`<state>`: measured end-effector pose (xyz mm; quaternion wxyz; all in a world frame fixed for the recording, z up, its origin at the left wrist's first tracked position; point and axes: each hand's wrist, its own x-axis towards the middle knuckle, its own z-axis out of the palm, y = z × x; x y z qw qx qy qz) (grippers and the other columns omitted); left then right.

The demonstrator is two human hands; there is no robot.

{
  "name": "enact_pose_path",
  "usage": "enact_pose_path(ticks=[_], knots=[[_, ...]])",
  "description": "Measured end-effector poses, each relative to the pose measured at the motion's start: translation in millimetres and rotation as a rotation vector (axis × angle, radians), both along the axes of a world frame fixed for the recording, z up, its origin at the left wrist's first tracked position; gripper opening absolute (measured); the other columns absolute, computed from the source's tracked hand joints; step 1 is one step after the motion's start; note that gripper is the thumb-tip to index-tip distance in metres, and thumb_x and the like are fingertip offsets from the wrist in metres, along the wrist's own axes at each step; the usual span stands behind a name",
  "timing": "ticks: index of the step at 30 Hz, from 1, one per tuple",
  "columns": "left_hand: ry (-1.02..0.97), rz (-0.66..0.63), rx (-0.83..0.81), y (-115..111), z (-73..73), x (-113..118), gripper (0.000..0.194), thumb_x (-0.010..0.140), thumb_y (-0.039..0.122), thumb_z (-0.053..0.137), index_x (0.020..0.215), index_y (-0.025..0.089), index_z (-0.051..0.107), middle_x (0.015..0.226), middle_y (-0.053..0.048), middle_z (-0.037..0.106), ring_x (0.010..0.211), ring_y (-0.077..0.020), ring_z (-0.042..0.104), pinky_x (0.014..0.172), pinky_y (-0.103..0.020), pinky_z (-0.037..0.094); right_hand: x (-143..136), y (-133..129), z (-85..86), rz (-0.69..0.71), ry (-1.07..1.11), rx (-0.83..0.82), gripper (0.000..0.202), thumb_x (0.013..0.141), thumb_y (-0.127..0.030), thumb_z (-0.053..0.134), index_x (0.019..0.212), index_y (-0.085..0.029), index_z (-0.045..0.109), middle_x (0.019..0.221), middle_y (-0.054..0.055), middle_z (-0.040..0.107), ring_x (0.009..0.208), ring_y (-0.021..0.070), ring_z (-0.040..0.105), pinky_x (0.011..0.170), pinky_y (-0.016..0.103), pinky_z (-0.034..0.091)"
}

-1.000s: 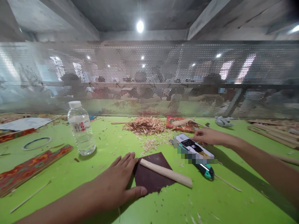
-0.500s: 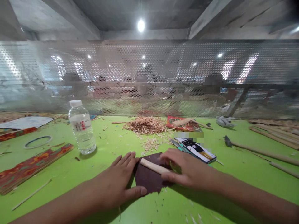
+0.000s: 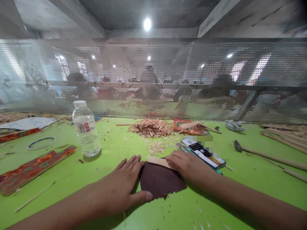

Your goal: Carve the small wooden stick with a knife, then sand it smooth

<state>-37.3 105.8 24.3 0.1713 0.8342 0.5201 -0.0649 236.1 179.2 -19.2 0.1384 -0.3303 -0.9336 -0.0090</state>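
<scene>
A dark brown sheet with a ragged near edge, looking like sandpaper (image 3: 160, 182), lies flat on the green table (image 3: 100, 198). My left hand (image 3: 129, 179) rests open at its left side, fingers stretched away from me and thumb on the sheet's near left corner. A pale wooden stick (image 3: 157, 161) lies along the sheet's far edge. Its right end disappears under my right hand (image 3: 183, 163), whose fingers are closed round it. The hand hides that end and part of the sheet.
Beyond the sheet is a heap of wood shavings (image 3: 151, 127). A water bottle (image 3: 87, 131) stands to the left, near a red patterned board (image 3: 35, 169). To the right lie a phone (image 3: 203, 153) and a long-handled tool (image 3: 271, 155). A perforated metal screen (image 3: 168, 70) closes off the back.
My right hand has pushed the stick away from me, from the middle of the sheet to its far edge. My left hand stays at the sheet's left side.
</scene>
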Motion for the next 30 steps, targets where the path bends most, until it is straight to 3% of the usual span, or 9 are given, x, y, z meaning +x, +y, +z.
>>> enact_pose_path(ticks=[4, 8, 13, 17, 21, 24, 26, 30], knots=[[-0.015, 0.003, -0.003, -1, -1.4, -1, 0.102, 0.095, 0.081, 0.036, 0.164, 0.008, 0.020, 0.168, -0.020, 0.006, 0.156, -0.0346, 0.009, 0.125, -0.055, 0.016, -1, -4, 5.2, 0.020, 0.001, -0.030, 0.023, 0.105, -0.032, 0.055, 0.118, -0.018, 0.069, 0.104, 0.010, 0.067, 0.090, 0.0241, 0.064, 0.078, 0.036, 0.052], [-0.038, 0.001, 0.007, -1, -2.7, -1, 0.102, 0.095, 0.080, 0.039, 0.164, 0.006, 0.022, 0.168, -0.021, 0.009, 0.156, -0.0352, 0.011, 0.125, -0.056, 0.017, -6, -13, 7.7, 0.020, -0.018, -0.021, 0.027, 0.107, -0.028, 0.049, 0.118, -0.017, 0.071, 0.102, 0.011, 0.067, 0.086, 0.0226, 0.065, 0.077, 0.036, 0.053], [-0.045, -0.007, 0.008, 0, -2.3, -1, 0.099, 0.096, 0.077, 0.042, 0.164, 0.008, 0.022, 0.167, -0.022, 0.010, 0.156, -0.0346, 0.012, 0.124, -0.056, 0.018, -8, -18, 1.3, 0.132, -0.008, 0.096, 0.029, 0.107, -0.027, 0.048, 0.117, -0.014, 0.072, 0.100, 0.013, 0.070, 0.084, 0.0230, 0.066, 0.074, 0.036, 0.055], [-0.029, -0.004, 0.010, -1, -0.7, 0, 0.098, 0.097, 0.077, 0.039, 0.164, 0.007, 0.022, 0.168, -0.021, 0.008, 0.156, -0.0350, 0.010, 0.124, -0.056, 0.017, -5, -16, 0.7, 0.066, -0.058, 0.127, 0.030, 0.106, -0.022, 0.046, 0.112, -0.013, 0.073, 0.091, 0.012, 0.069, 0.075, 0.0220, 0.064, 0.069, 0.036, 0.054], [-0.050, -0.007, 0.006, -2, 0.9, -1, 0.098, 0.096, 0.076, 0.043, 0.163, 0.007, 0.024, 0.167, -0.022, 0.011, 0.155, -0.0367, 0.012, 0.124, -0.057, 0.020, -5, -22, 0.8, 0.162, -0.102, 0.133, 0.030, 0.107, -0.025, 0.044, 0.117, -0.014, 0.070, 0.092, 0.012, 0.070, 0.077, 0.0231, 0.063, 0.070, 0.038, 0.054], [-0.069, -0.005, 0.005, -2, 1.6, -2, 0.098, 0.095, 0.077, 0.044, 0.163, 0.009, 0.026, 0.167, -0.021, 0.011, 0.155, -0.0368, 0.013, 0.123, -0.058, 0.021, -5, -22, 2.0, 0.137, -0.147, 0.175, 0.031, 0.106, -0.020, 0.043, 0.118, -0.013, 0.070, 0.100, 0.015, 0.072, 0.088, 0.0246, 0.064, 0.077, 0.039, 0.054], [-0.078, -0.001, 0.001, -2, 2.0, -2, 0.097, 0.095, 0.076, 0.045, 0.163, 0.009, 0.026, 0.167, -0.021, 0.010, 0.155, -0.0368, 0.012, 0.123, -0.058, 0.020, -4, -21, 2.5, 0.085, -0.162, 0.184, 0.031, 0.105, -0.018, 0.043, 0.107, -0.014, 0.073, 0.089, 0.013, 0.071, 0.079, 0.0230, 0.063, 0.072, 0.038, 0.053], [-0.030, -0.010, -0.018, -2, 3.7, -1, 0.098, 0.096, 0.075, 0.044, 0.164, 0.008, 0.021, 0.168, -0.020, 0.008, 0.156, -0.0345, 0.010, 0.125, -0.054, 0.018, -5, -23, 2.0, 0.146, -0.094, 0.204, 0.033, 0.107, -0.022, 0.041, 0.118, -0.012, 0.070, 0.092, 0.013, 0.071, 0.078, 0.0236, 0.063, 0.072, 0.039, 0.054]])
